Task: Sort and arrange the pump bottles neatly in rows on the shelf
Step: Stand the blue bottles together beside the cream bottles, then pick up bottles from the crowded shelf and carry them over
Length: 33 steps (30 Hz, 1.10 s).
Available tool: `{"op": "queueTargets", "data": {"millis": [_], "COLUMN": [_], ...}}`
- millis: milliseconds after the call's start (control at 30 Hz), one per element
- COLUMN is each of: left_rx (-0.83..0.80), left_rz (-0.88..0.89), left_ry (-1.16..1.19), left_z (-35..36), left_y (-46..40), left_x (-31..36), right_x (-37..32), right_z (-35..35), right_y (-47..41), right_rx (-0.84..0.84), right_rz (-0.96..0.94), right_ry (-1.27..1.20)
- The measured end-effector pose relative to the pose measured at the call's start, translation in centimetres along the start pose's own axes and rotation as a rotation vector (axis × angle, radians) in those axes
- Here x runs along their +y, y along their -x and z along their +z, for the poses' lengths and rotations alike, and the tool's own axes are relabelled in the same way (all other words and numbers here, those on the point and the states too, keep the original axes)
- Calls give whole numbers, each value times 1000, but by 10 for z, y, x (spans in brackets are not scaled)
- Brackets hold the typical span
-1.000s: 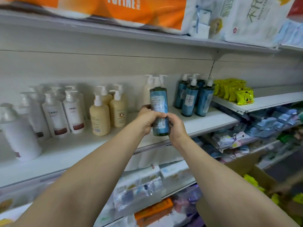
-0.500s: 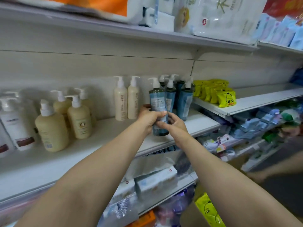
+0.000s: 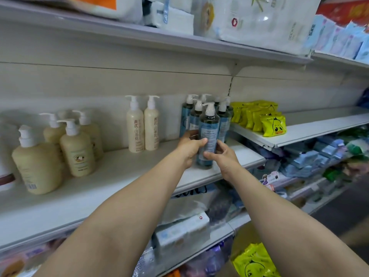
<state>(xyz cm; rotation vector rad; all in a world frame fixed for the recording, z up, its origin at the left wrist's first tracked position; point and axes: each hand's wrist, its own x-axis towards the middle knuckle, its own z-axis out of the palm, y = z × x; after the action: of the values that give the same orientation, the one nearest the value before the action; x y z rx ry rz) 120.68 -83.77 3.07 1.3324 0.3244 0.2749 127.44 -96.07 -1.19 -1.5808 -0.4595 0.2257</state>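
Note:
Both hands hold one blue pump bottle (image 3: 208, 128) upright, its base on or just above the white shelf (image 3: 123, 176). My left hand (image 3: 189, 146) wraps its left side and my right hand (image 3: 221, 152) grips its lower right. It stands in front of several matching blue pump bottles (image 3: 188, 114) near the shelf's right end. Two tall cream pump bottles (image 3: 142, 130) stand against the back wall to the left. Further left sit several squat beige pump bottles (image 3: 76, 150).
Yellow duck packets (image 3: 272, 126) lie on the neighbouring shelf (image 3: 319, 126) to the right. Tissue packs fill the top shelf (image 3: 179, 43) overhead. Lower shelves hold boxes and blue packets. A white bottle (image 3: 6, 176) is cut off at the far left.
My hands carried the blue bottle rightward and down to the shelf, in front of the other blue bottles. The view shifted right.

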Motion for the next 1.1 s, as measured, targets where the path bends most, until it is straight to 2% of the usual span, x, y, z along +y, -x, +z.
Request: {"op": "queueTargets", "data": {"millis": [467, 600, 700, 867, 1100], "left_rx": [60, 82, 127, 239, 326], "left_rz": [-110, -129, -138, -157, -97], "left_ry": [26, 37, 47, 106, 179], "left_z": [-6, -5, -10, -25, -68], "left_y": [-3, 1, 6, 17, 50], "left_x": [-9, -8, -10, -21, -12], "right_x": [13, 11, 13, 9, -15], "right_z": [12, 11, 12, 25, 65], "right_y": [-17, -11, -6, 15, 50], "right_rx": [81, 188, 297, 382, 421], "right_rz": [69, 134, 199, 241, 207], "right_ry": [18, -12, -43, -20, 14]}}
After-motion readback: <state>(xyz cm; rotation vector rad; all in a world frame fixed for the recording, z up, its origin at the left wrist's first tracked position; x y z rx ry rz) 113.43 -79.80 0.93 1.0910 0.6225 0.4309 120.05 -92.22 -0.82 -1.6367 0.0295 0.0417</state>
